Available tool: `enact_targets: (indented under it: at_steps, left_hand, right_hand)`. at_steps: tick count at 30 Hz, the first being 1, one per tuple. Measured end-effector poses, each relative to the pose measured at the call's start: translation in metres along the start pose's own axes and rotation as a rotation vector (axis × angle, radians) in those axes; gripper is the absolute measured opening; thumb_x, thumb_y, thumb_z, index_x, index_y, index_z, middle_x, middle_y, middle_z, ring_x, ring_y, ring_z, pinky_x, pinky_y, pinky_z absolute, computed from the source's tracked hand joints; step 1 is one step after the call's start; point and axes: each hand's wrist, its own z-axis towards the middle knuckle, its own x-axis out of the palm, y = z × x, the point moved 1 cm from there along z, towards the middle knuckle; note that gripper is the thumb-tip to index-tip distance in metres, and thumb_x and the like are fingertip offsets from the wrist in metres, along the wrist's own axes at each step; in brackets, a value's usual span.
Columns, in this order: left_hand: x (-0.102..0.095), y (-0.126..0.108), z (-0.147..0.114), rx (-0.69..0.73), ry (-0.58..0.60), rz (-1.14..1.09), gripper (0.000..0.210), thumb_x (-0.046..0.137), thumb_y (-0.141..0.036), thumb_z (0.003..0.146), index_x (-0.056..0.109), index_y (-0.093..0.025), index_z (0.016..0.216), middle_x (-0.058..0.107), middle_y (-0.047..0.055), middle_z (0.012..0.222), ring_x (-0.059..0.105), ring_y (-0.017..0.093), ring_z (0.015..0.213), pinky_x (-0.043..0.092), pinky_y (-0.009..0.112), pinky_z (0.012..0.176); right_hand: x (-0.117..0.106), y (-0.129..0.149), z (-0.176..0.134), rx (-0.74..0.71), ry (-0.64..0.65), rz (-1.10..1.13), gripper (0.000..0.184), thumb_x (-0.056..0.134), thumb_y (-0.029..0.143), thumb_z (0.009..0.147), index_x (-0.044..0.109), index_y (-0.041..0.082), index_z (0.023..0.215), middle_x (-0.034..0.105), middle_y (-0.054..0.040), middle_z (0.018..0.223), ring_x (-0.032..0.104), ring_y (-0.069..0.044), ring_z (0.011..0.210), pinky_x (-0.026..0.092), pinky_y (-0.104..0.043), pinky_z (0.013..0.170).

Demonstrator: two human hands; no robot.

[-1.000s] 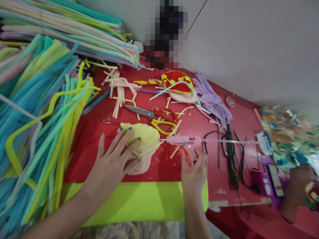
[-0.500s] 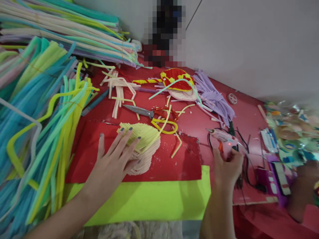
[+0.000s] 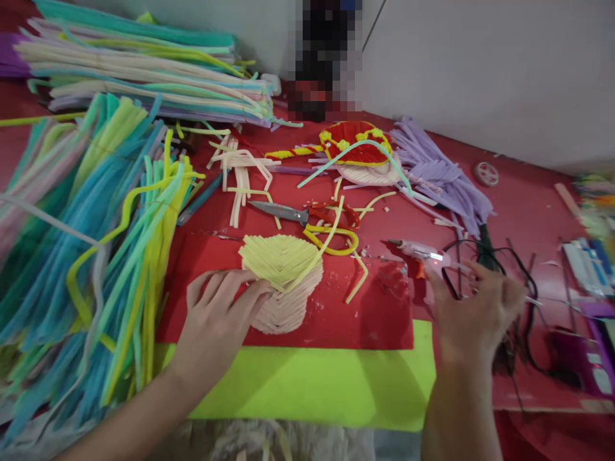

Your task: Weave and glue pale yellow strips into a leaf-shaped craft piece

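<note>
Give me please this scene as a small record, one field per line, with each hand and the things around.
Left hand: fingers at the yellow-and-cream piece; grip unclear
Right hand: at the pink glue gun; firmness of hold unclear
Glue gun: red light showing, nozzle apart from the piece
Yellow strip: runs from the piece across the scissors
Under the piece: red sheet, overlapping a yellow-green sheet
Picture's left: bundles of fuzzy stems
</note>
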Motion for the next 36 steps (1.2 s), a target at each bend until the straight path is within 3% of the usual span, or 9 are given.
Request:
enact_targets:
  at_steps: [3, 5, 9, 13, 22, 29, 36]
  left_hand:
    - [0.001, 0.006, -0.001, 0.046, 0.051, 0.040, 0.021, 0.052, -0.020, 0.094, 0.064, -0.024, 0.110, 0.066, 0.006, 0.108, 0.057, 0.022, 0.093, 0.040, 0.041, 0.085]
    - [0.001, 0.008, -0.001, 0.090, 0.099, 0.036, 0.024, 0.049, -0.017, 0.094, 0.064, -0.024, 0.111, 0.065, 0.007, 0.109, 0.057, 0.022, 0.095, 0.040, 0.041, 0.086]
    - [0.002, 0.008, 0.001, 0.156, 0.136, 0.017, 0.029, 0.046, -0.009, 0.090, 0.064, -0.021, 0.110, 0.065, 0.007, 0.105, 0.056, 0.022, 0.092, 0.041, 0.041, 0.085]
    - [0.004, 0.006, 0.005, 0.203, 0.087, 0.084, 0.033, 0.042, -0.005, 0.088, 0.064, -0.016, 0.111, 0.065, 0.009, 0.103, 0.056, 0.024, 0.091, 0.041, 0.042, 0.084]
    - [0.000, 0.007, 0.009, 0.233, 0.042, 0.102, 0.030, 0.039, -0.007, 0.091, 0.065, -0.015, 0.104, 0.067, 0.008, 0.102, 0.057, 0.024, 0.090, 0.042, 0.041, 0.086]
    - [-0.004, 0.012, 0.006, 0.228, 0.055, 0.113, 0.029, 0.041, -0.008, 0.092, 0.065, -0.015, 0.107, 0.067, 0.008, 0.103, 0.057, 0.024, 0.091, 0.042, 0.043, 0.087]
    - [0.000, 0.015, 0.009, 0.227, 0.025, 0.131, 0.027, 0.042, -0.007, 0.091, 0.066, -0.015, 0.101, 0.068, 0.007, 0.100, 0.058, 0.024, 0.089, 0.044, 0.042, 0.087]
  right_hand:
    - [-0.010, 0.032, 0.011, -0.191, 0.060, 0.230, 0.029, 0.065, 0.041, 0.088, 0.072, 0.020, 0.107, 0.064, -0.0113, 0.102, 0.063, -0.022, 0.085, 0.053, -0.040, 0.080]
    - [-0.007, 0.056, 0.016, -0.391, 0.210, 0.323, 0.019, 0.060, 0.033, 0.092, 0.072, 0.026, 0.106, 0.066, -0.0066, 0.103, 0.064, -0.020, 0.091, 0.052, -0.039, 0.086]
    - [0.010, 0.094, 0.022, -0.731, 0.417, 0.373, 0.028, 0.050, 0.020, 0.096, 0.067, 0.027, 0.117, 0.064, -0.0061, 0.116, 0.061, -0.020, 0.101, 0.051, -0.039, 0.090]
    - [0.025, 0.114, 0.024, -0.927, 0.555, 0.330, 0.037, 0.046, 0.011, 0.095, 0.062, 0.025, 0.125, 0.057, -0.0066, 0.134, 0.057, -0.022, 0.107, 0.050, -0.040, 0.091]
    - [0.035, 0.115, 0.024, -0.999, 0.549, 0.367, 0.023, 0.046, 0.019, 0.098, 0.069, 0.018, 0.100, 0.063, -0.0072, 0.129, 0.058, -0.021, 0.097, 0.049, -0.038, 0.085]
    - [0.026, 0.108, 0.015, -1.019, 0.521, 0.454, 0.021, 0.046, 0.013, 0.098, 0.065, 0.016, 0.106, 0.068, -0.0074, 0.118, 0.060, -0.020, 0.103, 0.048, -0.037, 0.086]
    - [0.027, 0.104, 0.004, -1.015, 0.468, 0.395, 0.019, 0.051, 0.010, 0.095, 0.066, 0.014, 0.106, 0.071, -0.0079, 0.110, 0.060, -0.021, 0.099, 0.046, -0.036, 0.083]
